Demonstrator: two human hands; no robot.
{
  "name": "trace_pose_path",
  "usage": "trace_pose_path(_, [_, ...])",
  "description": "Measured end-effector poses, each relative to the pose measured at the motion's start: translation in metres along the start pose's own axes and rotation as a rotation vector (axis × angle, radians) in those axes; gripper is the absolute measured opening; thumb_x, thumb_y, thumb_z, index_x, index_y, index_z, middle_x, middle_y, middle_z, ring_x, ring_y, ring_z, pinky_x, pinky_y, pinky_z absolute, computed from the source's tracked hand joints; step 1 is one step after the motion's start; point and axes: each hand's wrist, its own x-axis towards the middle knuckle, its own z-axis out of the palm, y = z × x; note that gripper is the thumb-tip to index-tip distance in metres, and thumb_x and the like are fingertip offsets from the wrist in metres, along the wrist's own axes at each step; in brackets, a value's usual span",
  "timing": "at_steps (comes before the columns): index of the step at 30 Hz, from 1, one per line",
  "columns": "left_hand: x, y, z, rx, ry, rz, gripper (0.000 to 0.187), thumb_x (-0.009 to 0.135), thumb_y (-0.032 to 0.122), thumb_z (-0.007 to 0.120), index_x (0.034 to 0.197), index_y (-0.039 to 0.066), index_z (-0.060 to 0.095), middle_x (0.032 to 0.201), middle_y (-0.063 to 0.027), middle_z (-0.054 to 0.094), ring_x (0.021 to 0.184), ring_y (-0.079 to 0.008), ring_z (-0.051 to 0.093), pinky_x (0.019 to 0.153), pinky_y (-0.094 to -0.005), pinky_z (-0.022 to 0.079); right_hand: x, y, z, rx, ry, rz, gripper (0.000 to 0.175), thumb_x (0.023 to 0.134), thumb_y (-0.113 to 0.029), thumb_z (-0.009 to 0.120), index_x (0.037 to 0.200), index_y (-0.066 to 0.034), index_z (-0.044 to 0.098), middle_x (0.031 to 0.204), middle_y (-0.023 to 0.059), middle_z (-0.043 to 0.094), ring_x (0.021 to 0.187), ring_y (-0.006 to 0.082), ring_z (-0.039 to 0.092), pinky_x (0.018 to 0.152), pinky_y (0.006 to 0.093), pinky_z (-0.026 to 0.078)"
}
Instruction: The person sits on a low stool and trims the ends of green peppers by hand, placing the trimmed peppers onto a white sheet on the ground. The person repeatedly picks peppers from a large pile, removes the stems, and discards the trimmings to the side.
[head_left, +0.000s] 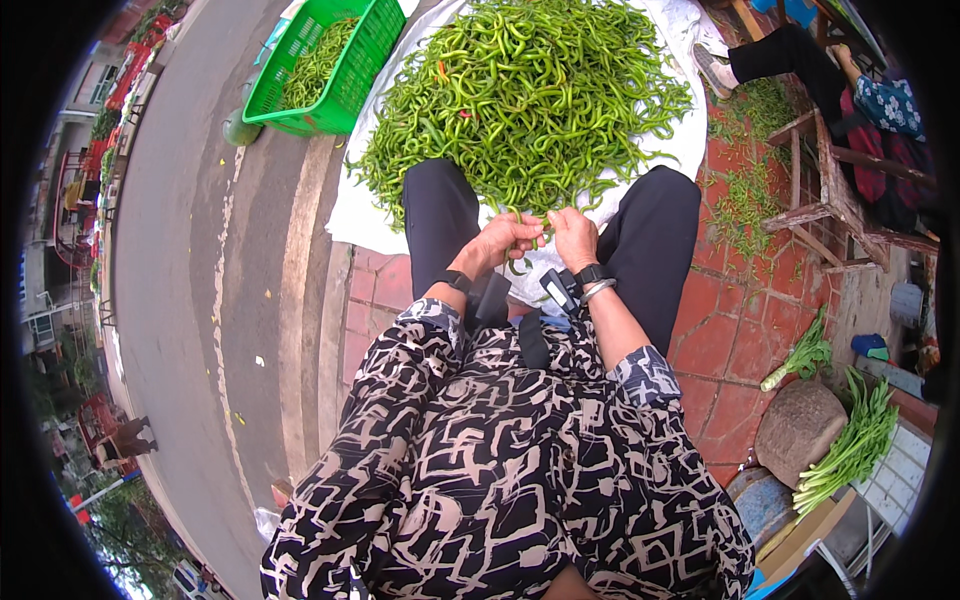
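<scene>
Between my knees, my left hand (504, 241) grips a few green chili peppers (517, 264), some of them hanging below its fingers. My right hand (574, 236) meets it at the fingertips, pinching the end of a green pepper. Just beyond both hands rises a large heap of green chili peppers (525, 97), with one or two red ones among them. The heap lies on a white plastic sheet (375, 225), whose near part runs under my hands. Each wrist wears a dark strapped device, and the right one also has a metal bangle.
A green plastic crate (300, 124) holding peppers stands left of the heap, beside a round green melon (240, 129). At right, a person sits near a wooden chair (832, 195), with pepper scraps (746, 217) on red paving. Leafy greens (847, 442) and a stone (799, 431) lie lower right.
</scene>
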Motion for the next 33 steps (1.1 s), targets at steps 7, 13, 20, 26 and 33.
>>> trace_pose_path(7, [0.001,-0.002,-0.012,-0.014,0.019,-0.037,0.017,0.082,0.013,0.059,0.096,0.002,0.057,0.071,-0.0016,0.058,0.052,-0.0043,0.042,0.040,-0.0160,0.029,0.015,0.004,-0.007,0.601,0.069,0.295,0.033,0.088,-0.024,0.052,0.066,0.0001,0.056,0.053,0.0002,0.048,0.047,0.0083,0.044,0.045,0.0224,0.035])
trace_pose_path(13, [0.001,-0.001,-0.022,-0.196,0.052,0.029,0.018,0.086,0.017,0.054,0.098,0.003,0.054,0.080,-0.0030,0.058,0.060,-0.0072,0.046,0.043,-0.0165,0.033,0.012,0.008,-0.021,1.320,-0.162,0.663,0.022,0.087,-0.023,0.056,0.080,-0.0017,0.055,0.062,0.0039,0.054,0.052,0.0130,0.052,0.046,0.0225,0.041])
trace_pose_path(20, [0.006,-0.001,-0.027,-0.594,-0.044,0.142,0.020,0.087,0.014,0.052,0.098,-0.001,0.047,0.092,-0.0131,0.054,0.070,-0.0172,0.046,0.050,-0.0233,0.040,0.009,0.008,-0.010,1.548,-0.403,0.679,0.011,0.083,-0.012,0.055,0.087,-0.0011,0.055,0.079,0.0109,0.061,0.070,0.0198,0.061,0.057,0.0257,0.049])
trace_pose_path(26, [0.007,0.003,-0.024,-0.735,-0.099,0.189,0.021,0.086,0.017,0.053,0.096,-0.001,0.050,0.088,-0.0114,0.053,0.068,-0.0167,0.044,0.054,-0.0244,0.040,0.004,-0.002,-0.011,1.155,-0.459,0.566,0.014,0.079,-0.015,0.062,0.084,-0.0018,0.059,0.067,0.0026,0.055,0.053,0.0087,0.050,0.045,0.0209,0.039])
trace_pose_path(33, [0.006,0.002,-0.016,-0.698,-0.128,0.245,0.020,0.085,0.017,0.055,0.095,-0.001,0.053,0.098,-0.0138,0.056,0.071,-0.0179,0.047,0.064,-0.0286,0.044,-0.009,-0.013,0.002,0.687,-0.484,0.214,0.024,0.072,-0.022,0.071,0.074,0.0004,0.063,0.062,0.0001,0.056,0.053,0.0062,0.047,0.047,0.0223,0.038])
